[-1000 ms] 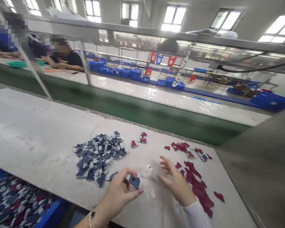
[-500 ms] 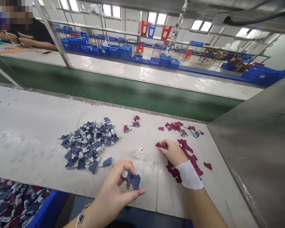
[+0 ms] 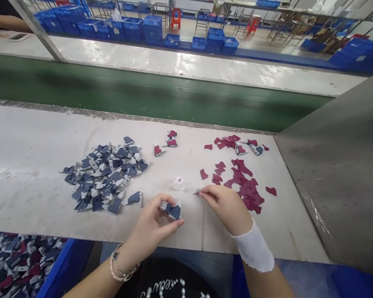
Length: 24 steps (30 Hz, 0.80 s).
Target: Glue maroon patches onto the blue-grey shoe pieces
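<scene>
My left hand [image 3: 157,221] grips a small navy-and-white moulded piece [image 3: 174,211] between fingers and thumb, above the table's near edge. My right hand [image 3: 225,203], with a white wrist cuff, is pinched at the fingertips; a thin dark sliver shows there, too small to name. Just left of those fingertips stands a small whitish pot [image 3: 178,182] with a dark spot on top. Flat maroon pieces [image 3: 248,190] lie spread beyond and beside my right hand. One maroon piece [image 3: 204,174] lies apart. Left of my hands sits a heap of navy-and-white pieces [image 3: 108,174].
Several maroon-topped pieces [image 3: 172,142] lie toward the far edge. More maroon pieces [image 3: 226,142] lie at the far right, near a metal panel [image 3: 335,165]. A blue bin [image 3: 62,265] full of mixed pieces stands lower left. Beyond the table runs a green strip [image 3: 143,97].
The camera has tilted down. My right hand has let go of a maroon piece, which now lies on the table, and has moved nearer to me and the pot. My left hand still holds its piece.
</scene>
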Motion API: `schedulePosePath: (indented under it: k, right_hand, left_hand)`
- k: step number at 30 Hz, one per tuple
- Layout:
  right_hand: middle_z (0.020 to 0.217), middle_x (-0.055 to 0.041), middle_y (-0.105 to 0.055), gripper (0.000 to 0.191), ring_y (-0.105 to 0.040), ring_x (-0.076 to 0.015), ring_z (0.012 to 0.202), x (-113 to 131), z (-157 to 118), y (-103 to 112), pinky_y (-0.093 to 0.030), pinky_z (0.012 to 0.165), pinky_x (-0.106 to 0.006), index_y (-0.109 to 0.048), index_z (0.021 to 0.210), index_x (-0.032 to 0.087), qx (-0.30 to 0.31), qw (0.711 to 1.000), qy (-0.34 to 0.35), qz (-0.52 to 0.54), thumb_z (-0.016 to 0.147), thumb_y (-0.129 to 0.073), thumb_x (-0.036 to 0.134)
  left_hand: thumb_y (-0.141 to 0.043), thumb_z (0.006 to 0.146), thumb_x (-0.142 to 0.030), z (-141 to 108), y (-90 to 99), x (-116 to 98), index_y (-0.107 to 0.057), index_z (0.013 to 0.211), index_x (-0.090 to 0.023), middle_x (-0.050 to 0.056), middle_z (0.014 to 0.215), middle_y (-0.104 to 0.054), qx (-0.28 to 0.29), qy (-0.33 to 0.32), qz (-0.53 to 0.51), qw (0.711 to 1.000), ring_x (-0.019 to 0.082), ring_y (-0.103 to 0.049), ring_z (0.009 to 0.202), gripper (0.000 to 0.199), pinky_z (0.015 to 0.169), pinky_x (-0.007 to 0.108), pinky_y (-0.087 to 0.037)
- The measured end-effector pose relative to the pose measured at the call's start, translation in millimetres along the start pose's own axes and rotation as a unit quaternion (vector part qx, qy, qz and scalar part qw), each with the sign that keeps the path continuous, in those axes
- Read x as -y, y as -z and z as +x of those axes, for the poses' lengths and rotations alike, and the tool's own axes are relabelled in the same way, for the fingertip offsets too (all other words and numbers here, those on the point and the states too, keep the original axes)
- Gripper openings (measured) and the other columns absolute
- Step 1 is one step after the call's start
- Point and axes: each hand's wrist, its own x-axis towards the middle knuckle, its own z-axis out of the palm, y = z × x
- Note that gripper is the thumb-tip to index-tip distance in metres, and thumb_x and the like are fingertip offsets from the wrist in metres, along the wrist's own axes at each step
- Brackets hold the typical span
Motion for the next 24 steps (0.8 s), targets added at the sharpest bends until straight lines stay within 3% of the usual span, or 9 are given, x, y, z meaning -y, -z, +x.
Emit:
schedulePosePath:
  k: [3, 7, 13, 18, 21, 24]
  right_hand:
    - [0.094, -0.0052, -0.067, 0.015, -0.063, -0.0230, 0.087, -5, -5, -12, -0.050, 0.073, -0.035, -0.069, 0.089, 0.021, 0.000, 1.000, -0.002, -0.015, 0.093, -0.055, 0.027]
    - [0.106, -0.0082, -0.064, 0.020, -0.061, -0.0237, 0.099, -5, 0, -20, -0.050, 0.082, -0.036, -0.063, 0.111, 0.019, 0.000, 1.000, 0.009, -0.009, 0.093, -0.058, 0.025]
    - [0.086, -0.0063, -0.067, 0.014, -0.064, -0.0234, 0.085, 0, 19, -29, -0.049, 0.079, -0.038, -0.065, 0.090, 0.015, 0.039, 0.999, 0.018, 0.020, 0.083, -0.062, 0.003]
    - [0.090, -0.0047, -0.072, 0.011, -0.069, -0.0191, 0.084, 9, 6, -15, -0.054, 0.077, -0.034, -0.067, 0.097, 0.017, 0.061, 0.993, 0.008, 0.103, 0.090, -0.062, 0.011]
    - [0.090, -0.0024, -0.075, 0.006, -0.071, -0.0167, 0.085, 16, -10, -8, -0.058, 0.078, -0.030, -0.066, 0.089, 0.020, 0.088, 0.960, -0.011, 0.267, 0.090, -0.066, 0.026]
    - [0.096, -0.0042, -0.075, 0.013, -0.072, -0.0186, 0.090, 21, -20, -13, -0.058, 0.083, -0.032, -0.067, 0.086, 0.019, 0.112, 0.888, -0.034, 0.444, 0.084, -0.074, 0.030]
  left_hand:
    - [-0.071, 0.082, -0.030, 4, -0.9, 8, -0.050, 0.103, -0.022, 0.002, 0.098, -0.054, -0.017, -0.001, 0.029, 0.999, 0.014, -0.060, 0.081, 0.031, 0.077, 0.030, -0.055]
    - [-0.070, 0.083, -0.031, 5, 1.9, 15, -0.050, 0.107, -0.022, 0.002, 0.100, -0.056, -0.019, -0.003, 0.073, 0.997, 0.014, -0.063, 0.081, 0.033, 0.079, 0.031, -0.056]
    - [-0.074, 0.080, -0.027, 5, 6.2, 19, -0.054, 0.104, -0.023, 0.003, 0.101, -0.061, -0.040, -0.077, 0.176, 0.980, 0.017, -0.064, 0.087, 0.031, 0.071, 0.029, -0.056]
    - [-0.075, 0.079, -0.023, 10, 2.6, 23, -0.056, 0.099, -0.023, 0.002, 0.096, -0.061, -0.077, -0.106, 0.138, 0.982, 0.015, -0.064, 0.083, 0.028, 0.064, 0.024, -0.057]
    - [-0.075, 0.078, -0.021, 14, -2.7, 26, -0.055, 0.099, -0.023, 0.001, 0.092, -0.062, -0.074, -0.101, 0.107, 0.986, 0.015, -0.065, 0.081, 0.029, 0.064, 0.024, -0.059]
    - [-0.075, 0.078, -0.018, 18, -8.1, 28, -0.056, 0.099, -0.022, 0.001, 0.093, -0.063, -0.093, -0.139, 0.138, 0.976, 0.014, -0.065, 0.080, 0.029, 0.063, 0.023, -0.057]
